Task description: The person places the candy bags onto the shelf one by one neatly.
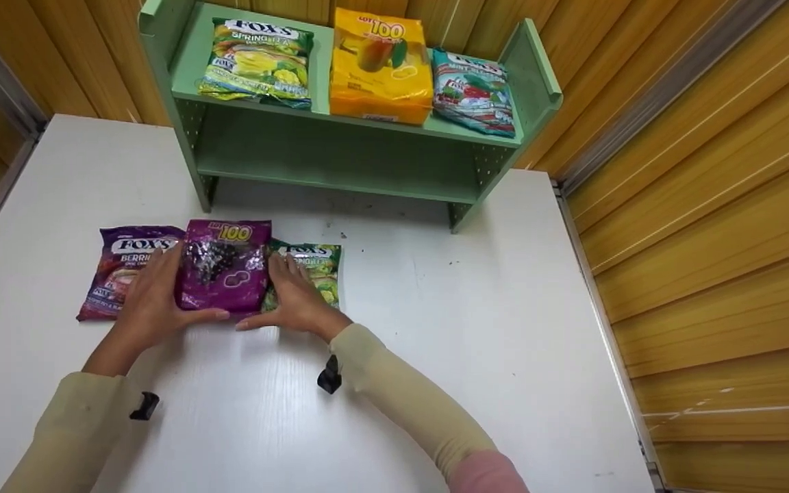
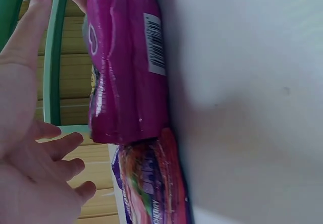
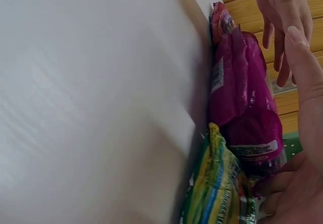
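Note:
A purple Lot 100 candy bag (image 1: pixel 223 291) lies face up on the table between my two hands. My left hand (image 1: pixel 148 305) is along its left side, fingers extended and thumb pointing inward below the near edge. On the other side is my right hand (image 1: pixel 295 301), its straight fingers beside the bag and over part of a green Fox's candy bag (image 1: pixel 327 270). A dark purple Fox's Berries bag (image 1: pixel 110 267) lies at the left, partly covered by my left hand. In the left wrist view, the purple bag's barcode (image 2: pixel 155 45) faces the near side.
Behind the bags stands a green two-tier shelf (image 1: pixel 340 161). Its top holds a yellow-green Fox's bag (image 1: pixel 257 61), an orange Lot 100 bag (image 1: pixel 381 75) and a teal Fox's bag (image 1: pixel 473 92). Wood-patterned walls (image 1: pixel 723 226) enclose the white table (image 1: pixel 490 329).

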A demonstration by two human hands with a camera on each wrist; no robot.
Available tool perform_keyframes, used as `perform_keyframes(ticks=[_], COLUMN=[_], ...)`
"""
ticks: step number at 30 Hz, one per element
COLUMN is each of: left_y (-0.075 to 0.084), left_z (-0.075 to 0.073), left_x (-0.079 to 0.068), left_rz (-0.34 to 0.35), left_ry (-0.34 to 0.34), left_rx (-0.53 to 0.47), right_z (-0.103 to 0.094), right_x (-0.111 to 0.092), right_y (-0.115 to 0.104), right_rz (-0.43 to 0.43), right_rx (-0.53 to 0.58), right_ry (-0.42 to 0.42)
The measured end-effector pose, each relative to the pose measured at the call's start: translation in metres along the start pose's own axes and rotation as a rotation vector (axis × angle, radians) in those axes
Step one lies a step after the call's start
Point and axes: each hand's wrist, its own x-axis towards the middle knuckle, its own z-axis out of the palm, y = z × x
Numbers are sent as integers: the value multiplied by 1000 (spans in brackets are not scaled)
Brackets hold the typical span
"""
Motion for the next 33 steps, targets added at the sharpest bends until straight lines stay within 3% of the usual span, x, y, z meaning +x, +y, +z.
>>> perform_keyframes(ticks=[6,14,21,33], left_y=[-8,-16,-23,-32], left_z=[4,8,10,12], left_x=[-4,-6,-7,-4], left_rz=[-9,-68,-81,-93], left_ry=[-52,-92,-77,-59], left_rx=[1,7,-13,-42], right_z=[10,20,23,27], right_x=[2,8,13,17], right_y=[1,-2,-2,-2], right_rz=[-12,40,13,39], right_rx=[-31,-70,-89,-177], right_ry=[52,113,165,163])
